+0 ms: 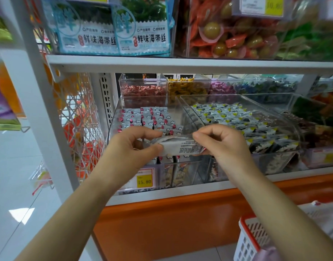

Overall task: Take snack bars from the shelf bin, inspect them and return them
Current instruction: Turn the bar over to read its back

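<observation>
1. White wrapping, printed with a block of small dark text, is facing the camera on the snack bar point(182, 146) that both hands are holding up before the shelf.
2. The left hand point(135, 146) is pinching the bar's left end, with the forefinger lying along the top edge and the thumb pressing from the near side; its other fingers are curling underneath.
3. The right hand point(222, 142) is pinching the right end between curled fingertips and thumb, knuckles pointing up.
4. The bar is lying roughly level and stretched between the two grips, so only its two ends are covered and its printed middle is showing in the gap between the hands.
5. The bar is hanging across the front part of the clear shelf bin point(113, 119), overlapping the nearest row of packets; whether it is touching them cannot be told.
6. Inside that bin, rows of bars in white wrappers with red spots and cloud shapes point(152, 117) are standing packed side by side behind the hands.
7. A yellow price tag point(144, 180) reading 15.80 is sitting on the bin's front, below the left wrist.
8. The neighbouring bin point(237, 119), just to the right, is holding grey and black packets with yellow corners.
9. A red-rimmed white basket point(250, 240) is showing at the lower right, beneath the right forearm.
</observation>
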The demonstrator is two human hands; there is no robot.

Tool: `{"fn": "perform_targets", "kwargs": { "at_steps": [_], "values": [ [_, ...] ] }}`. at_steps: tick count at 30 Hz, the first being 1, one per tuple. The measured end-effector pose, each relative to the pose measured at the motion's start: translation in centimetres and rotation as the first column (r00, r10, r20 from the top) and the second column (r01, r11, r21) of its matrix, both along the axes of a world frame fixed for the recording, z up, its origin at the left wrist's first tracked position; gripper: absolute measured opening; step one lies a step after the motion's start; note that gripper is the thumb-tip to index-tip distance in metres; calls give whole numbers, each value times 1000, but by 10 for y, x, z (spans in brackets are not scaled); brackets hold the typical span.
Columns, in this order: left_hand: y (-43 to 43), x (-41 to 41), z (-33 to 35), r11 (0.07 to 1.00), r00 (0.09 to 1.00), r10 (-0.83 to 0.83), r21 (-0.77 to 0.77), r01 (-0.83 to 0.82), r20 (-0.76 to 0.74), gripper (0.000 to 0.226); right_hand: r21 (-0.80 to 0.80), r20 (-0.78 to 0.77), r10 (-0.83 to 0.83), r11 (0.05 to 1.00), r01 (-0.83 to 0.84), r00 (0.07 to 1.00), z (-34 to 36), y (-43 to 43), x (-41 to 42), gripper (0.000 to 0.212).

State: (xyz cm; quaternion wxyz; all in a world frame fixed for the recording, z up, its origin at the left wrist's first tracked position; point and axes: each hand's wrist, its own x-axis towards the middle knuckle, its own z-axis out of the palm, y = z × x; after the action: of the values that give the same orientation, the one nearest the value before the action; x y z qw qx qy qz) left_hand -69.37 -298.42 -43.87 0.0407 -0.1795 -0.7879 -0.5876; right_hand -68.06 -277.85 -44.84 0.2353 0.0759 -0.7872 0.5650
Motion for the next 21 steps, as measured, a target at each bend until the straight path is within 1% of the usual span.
{"fn": "perform_targets", "kwargs": {
  "at_steps": [4, 7, 9, 11, 15, 17, 21],
  "values": [
    [2, 0, -1, 1000, 1000, 12, -16, -12, 12, 9, 85, -57, 20, 996, -15, 998, -1, -2, 1, 19],
    [1, -1, -1, 1000, 999, 23, -16, -22, 28, 9, 97, -53, 42, 995, -36, 998, -2, -2, 0, 16],
    [-1, -2, 1, 1000, 999, 24, -12, -24, 41, 13, 86, -41, 63, 995, -59, 997, -2, -2, 0, 14],
    [-4, -2, 4, 999, 1000, 19, -30, -18, 23, 19, 82, -32, 80, 994, -77, 996, -2, -2, 0, 14],
    [-11, -2, 7, 987, 998, 0, -162, -11, -67, 29, 59, 7, 122, 991, -122, 992, -2, -4, 1, 15],
    [-14, -3, 9, 980, 997, 2, -199, -17, -75, 28, 28, 26, 144, 989, -144, 989, -2, -5, 1, 15],
    [-18, -6, 9, 988, 999, 17, -152, -22, -34, 21, -48, 75, 198, 980, -195, 977, -2, -7, 1, 17]
  ]
}}
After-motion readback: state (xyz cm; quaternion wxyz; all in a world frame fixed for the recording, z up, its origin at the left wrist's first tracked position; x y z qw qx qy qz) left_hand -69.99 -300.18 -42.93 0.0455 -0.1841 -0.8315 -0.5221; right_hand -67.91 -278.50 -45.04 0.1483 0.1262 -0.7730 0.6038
